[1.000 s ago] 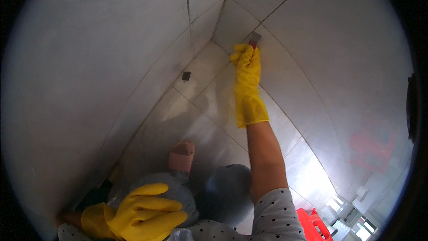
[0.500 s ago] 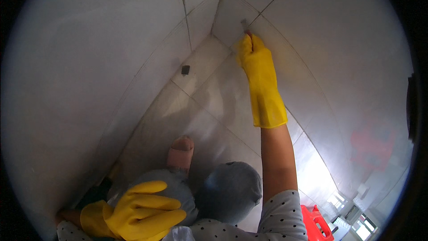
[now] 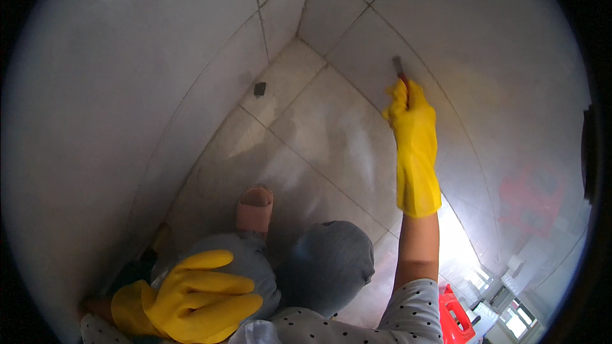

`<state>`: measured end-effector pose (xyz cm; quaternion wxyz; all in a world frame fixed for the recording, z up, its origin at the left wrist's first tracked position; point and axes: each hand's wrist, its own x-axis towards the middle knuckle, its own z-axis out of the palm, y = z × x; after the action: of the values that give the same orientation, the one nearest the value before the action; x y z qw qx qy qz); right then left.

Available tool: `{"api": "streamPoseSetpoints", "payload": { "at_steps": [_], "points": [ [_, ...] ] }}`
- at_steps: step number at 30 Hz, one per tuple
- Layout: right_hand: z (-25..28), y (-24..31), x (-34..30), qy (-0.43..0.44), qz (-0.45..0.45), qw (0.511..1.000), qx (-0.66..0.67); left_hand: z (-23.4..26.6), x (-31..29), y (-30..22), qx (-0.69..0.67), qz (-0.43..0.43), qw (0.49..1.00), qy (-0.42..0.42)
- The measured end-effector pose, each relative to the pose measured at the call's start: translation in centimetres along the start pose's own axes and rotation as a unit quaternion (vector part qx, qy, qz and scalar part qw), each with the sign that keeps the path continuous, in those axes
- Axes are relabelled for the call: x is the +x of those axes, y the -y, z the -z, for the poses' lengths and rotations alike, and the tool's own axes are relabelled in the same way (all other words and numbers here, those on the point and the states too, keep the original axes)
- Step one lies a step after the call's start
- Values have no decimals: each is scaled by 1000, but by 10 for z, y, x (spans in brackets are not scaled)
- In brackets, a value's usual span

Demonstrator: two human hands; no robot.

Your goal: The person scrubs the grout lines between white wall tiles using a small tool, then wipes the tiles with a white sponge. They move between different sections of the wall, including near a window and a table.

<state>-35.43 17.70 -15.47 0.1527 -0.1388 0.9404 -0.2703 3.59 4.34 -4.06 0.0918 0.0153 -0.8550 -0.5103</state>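
In a yellow rubber glove, my right hand (image 3: 413, 111) is closed around a small red-handled tool (image 3: 399, 67). Its narrow grey head is blurred, so I cannot tell whether it is a brush or a scraper. The tool is against or very near the right tiled wall (image 3: 459, 57), well above the seam with the floor. My left hand (image 3: 197, 296), gloved the same way, lies with fingers spread over my left knee (image 3: 245, 258) and holds nothing.
Two tiled walls meet in a corner ahead, with dark grout lines. A small dark square (image 3: 259, 89) lies on the floor tiles (image 3: 312, 121) near the left wall. My foot wears a pink slipper (image 3: 255, 209). At lower right is a red plastic container (image 3: 454, 318) with a handle.
My right hand has moved with the tool away from the corner, rightward and nearer to me along the right wall. My left hand has stayed on my knee.
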Motion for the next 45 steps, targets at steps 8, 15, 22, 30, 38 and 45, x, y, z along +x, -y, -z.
{"api": "streamPoseSetpoints", "payload": {
  "at_steps": [8,15,22,30,38,45],
  "points": [
    [-4,-8,8,3,-5,999,-39,11,13,-6,4,-30,998,47],
    [-58,-30,41,86,18,982,-168,26,37,-18,-22,31,990,137],
    [-102,-34,65,173,10,957,-234,-24,-59,-43,6,221,965,-139],
    [-89,-34,57,207,-54,949,-230,-11,8,-44,6,208,974,-91],
    [-109,-34,68,129,-50,970,-202,27,17,-15,-17,69,986,148],
    [-111,-23,59,187,-84,954,-217,31,28,-22,-45,92,984,148]
  ]
}}
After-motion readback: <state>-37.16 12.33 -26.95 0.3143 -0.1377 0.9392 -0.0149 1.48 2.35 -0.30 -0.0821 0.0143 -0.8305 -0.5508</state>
